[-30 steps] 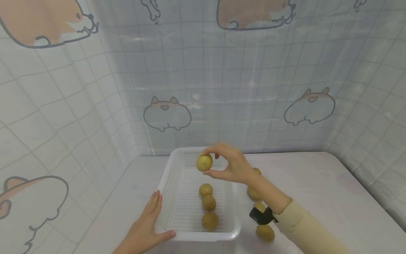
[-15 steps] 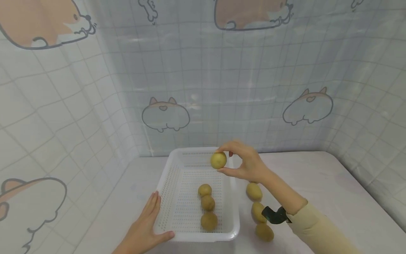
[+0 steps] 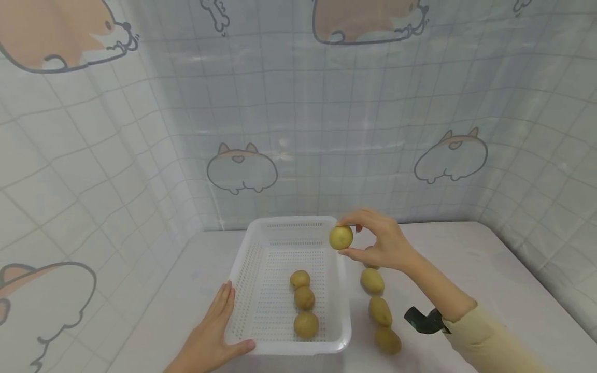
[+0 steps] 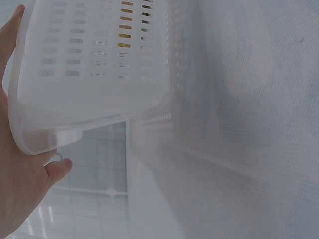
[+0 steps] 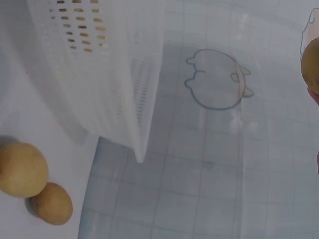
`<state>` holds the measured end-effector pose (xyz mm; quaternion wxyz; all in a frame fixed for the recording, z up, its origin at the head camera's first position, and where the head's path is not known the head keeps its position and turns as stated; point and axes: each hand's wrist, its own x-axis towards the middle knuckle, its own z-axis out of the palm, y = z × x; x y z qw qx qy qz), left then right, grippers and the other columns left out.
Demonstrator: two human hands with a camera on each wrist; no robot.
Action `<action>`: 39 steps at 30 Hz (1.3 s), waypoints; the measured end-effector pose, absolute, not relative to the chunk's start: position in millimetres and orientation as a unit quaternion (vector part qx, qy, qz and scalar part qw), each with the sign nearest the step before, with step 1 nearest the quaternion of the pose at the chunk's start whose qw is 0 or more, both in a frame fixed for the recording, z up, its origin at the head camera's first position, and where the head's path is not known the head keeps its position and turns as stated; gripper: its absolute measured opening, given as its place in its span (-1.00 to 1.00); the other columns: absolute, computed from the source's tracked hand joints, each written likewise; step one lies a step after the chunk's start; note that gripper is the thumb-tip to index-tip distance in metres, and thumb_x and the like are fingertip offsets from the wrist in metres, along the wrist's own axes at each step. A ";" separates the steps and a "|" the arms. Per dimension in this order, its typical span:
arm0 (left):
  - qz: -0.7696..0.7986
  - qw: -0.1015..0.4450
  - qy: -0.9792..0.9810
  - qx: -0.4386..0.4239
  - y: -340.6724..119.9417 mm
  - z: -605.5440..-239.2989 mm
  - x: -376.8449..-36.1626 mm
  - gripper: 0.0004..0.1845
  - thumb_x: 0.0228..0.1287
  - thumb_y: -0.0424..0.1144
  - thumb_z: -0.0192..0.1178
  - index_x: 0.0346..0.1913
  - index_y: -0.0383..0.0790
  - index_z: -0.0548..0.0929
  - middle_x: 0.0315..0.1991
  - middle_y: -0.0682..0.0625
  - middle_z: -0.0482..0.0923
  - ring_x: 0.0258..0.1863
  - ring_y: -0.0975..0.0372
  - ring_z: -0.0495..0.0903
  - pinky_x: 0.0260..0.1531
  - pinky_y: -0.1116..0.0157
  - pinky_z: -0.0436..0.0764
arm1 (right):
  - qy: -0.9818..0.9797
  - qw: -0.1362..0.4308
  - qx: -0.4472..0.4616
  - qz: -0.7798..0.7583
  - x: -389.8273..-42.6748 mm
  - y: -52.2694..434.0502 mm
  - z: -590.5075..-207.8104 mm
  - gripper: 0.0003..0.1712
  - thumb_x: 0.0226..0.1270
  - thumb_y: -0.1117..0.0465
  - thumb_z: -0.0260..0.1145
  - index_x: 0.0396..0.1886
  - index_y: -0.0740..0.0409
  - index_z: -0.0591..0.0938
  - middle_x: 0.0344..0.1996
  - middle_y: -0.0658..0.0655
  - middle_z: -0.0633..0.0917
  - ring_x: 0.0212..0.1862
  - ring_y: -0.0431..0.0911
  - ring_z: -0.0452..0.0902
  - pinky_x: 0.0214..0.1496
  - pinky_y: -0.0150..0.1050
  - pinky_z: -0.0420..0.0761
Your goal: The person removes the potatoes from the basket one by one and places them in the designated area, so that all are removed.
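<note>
My right hand (image 3: pixel 380 242) pinches a round yellow-brown potato (image 3: pixel 341 237) between thumb and fingers, up above the far right corner of a white perforated plastic basket (image 3: pixel 322 346). In the right wrist view only part of that potato (image 5: pixel 311 67) shows, at the right edge. The left hand (image 3: pixel 210 329) rests against the basket's near left corner, fingers straight along the left rim and thumb on the front rim. The left wrist view has this hand (image 4: pixel 22 174) at the basket's corner (image 4: pixel 30 142). Inside the basket, three potatoes (image 3: pixel 304 298) lie in a row on its right side.
Right of the basket, several more potatoes (image 3: pixel 380 311) lie in a line on the white tabletop (image 3: pixel 448 290); the farthest is partly hidden by the right hand. A tiled-pattern curtain (image 3: pixel 303 129) with cartoon dogs surrounds the table. A black strap piece (image 3: pixel 424 320) sits at the right wrist.
My right hand has moved to the right with the potato, from over the basket's middle to its right rim. The left hand stays on the basket, which holds the same three potatoes.
</note>
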<state>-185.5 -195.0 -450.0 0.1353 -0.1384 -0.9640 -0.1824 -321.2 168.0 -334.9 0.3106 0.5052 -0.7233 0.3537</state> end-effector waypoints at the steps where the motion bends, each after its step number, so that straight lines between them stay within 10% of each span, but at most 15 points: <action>1: -0.183 0.135 -0.964 -0.139 -195.2 -450.2 -185.5 0.19 -0.15 0.30 0.24 0.34 -0.47 -0.02 0.39 -0.28 -0.16 0.36 -0.05 -0.14 0.00 -0.17 0.31 | -0.720 0.315 0.507 0.354 -322.0 170.3 -335.6 -0.39 -0.36 0.21 0.57 -0.14 0.11 0.60 -0.24 -0.01 0.64 -0.29 -0.24 0.42 -0.27 -0.45 0.40; 39: -0.178 0.131 -0.965 -0.138 -198.0 -452.4 -184.7 0.20 -0.17 0.33 0.23 0.34 -0.47 0.00 0.39 -0.28 -0.15 0.36 -0.04 -0.14 0.07 -0.14 0.26 | -0.797 0.356 0.407 0.268 -333.3 265.7 -356.0 -0.35 -0.37 0.21 0.54 -0.09 0.06 0.59 -0.20 -0.07 0.62 -0.33 -0.28 0.37 -0.31 -0.52 0.35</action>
